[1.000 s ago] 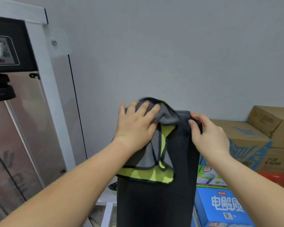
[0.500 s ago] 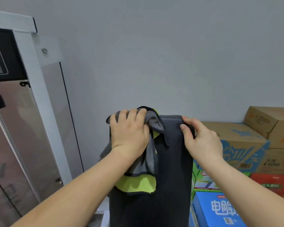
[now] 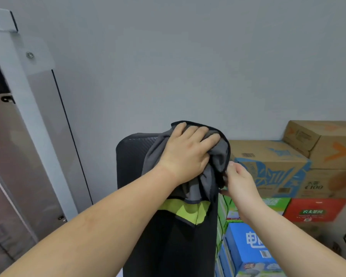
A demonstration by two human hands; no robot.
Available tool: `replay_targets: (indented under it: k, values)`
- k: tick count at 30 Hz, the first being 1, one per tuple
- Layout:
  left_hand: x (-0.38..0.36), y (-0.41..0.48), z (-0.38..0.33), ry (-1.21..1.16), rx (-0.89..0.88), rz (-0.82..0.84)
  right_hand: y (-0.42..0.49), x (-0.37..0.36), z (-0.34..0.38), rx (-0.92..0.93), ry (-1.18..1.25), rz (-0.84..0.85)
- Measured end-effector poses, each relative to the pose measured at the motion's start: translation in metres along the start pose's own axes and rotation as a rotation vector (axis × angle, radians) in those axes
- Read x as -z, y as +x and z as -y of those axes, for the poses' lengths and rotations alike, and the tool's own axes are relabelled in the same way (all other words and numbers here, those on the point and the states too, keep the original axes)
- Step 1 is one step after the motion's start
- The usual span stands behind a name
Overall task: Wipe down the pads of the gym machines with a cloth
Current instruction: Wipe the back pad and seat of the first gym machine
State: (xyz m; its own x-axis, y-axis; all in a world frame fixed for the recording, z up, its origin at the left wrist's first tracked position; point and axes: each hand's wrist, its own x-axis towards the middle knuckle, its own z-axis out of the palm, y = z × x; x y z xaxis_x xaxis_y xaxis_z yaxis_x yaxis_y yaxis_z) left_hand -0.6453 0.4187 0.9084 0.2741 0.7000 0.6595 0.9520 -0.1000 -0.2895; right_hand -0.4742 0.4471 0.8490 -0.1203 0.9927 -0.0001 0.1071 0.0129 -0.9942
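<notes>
From the head camera, an upright black pad (image 3: 136,176) with a fine woven texture stands in the lower middle of the frame, its rounded top just below mid-height. A grey cloth (image 3: 218,156) with a dark hem is draped over the pad's top right corner, and a yellow-green part of it hangs lower down against the pad's face. The left hand (image 3: 188,154) lies on top of the cloth, palm down, fingers curled over the bunched fabric and pressing it onto the pad's upper edge. The right hand (image 3: 238,180) is at the pad's right edge, just below the left; its fingers are bent toward the cloth's hanging hem and touch it, though whether they actually pinch it I cannot tell. Stacked cardboard boxes (image 3: 316,140) fill the right of the frame, with a red carton (image 3: 316,208) and a blue carton (image 3: 248,246) beneath them. A white machine frame (image 3: 18,96) runs down the left side, against a plain grey wall (image 3: 188,56).
</notes>
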Motion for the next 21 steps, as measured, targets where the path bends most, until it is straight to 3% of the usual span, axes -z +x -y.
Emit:
replay_targets:
  k: [5,9,11,14,18,21]
  values:
    - [0.005,-0.078,0.06,0.097,0.263,-0.13,-0.02,-0.012,-0.002,0.123,-0.27,0.152]
    - [-0.015,-0.13,0.033,0.102,0.349,-0.114,-0.03,-0.019,-0.011,0.056,-0.226,0.152]
    - [-0.032,-0.164,0.008,0.088,0.291,-0.042,-0.029,-0.019,-0.015,0.02,-0.204,0.136]
    - [-0.051,-0.223,-0.019,0.107,0.05,0.117,-0.027,-0.021,-0.019,0.011,-0.215,0.1]
    - [-0.041,-0.226,0.002,0.15,-0.218,0.182,-0.026,-0.02,-0.018,0.011,-0.246,0.082]
    - [-0.02,-0.171,0.033,0.216,-0.096,0.053,-0.027,-0.021,-0.019,0.009,-0.26,0.084]
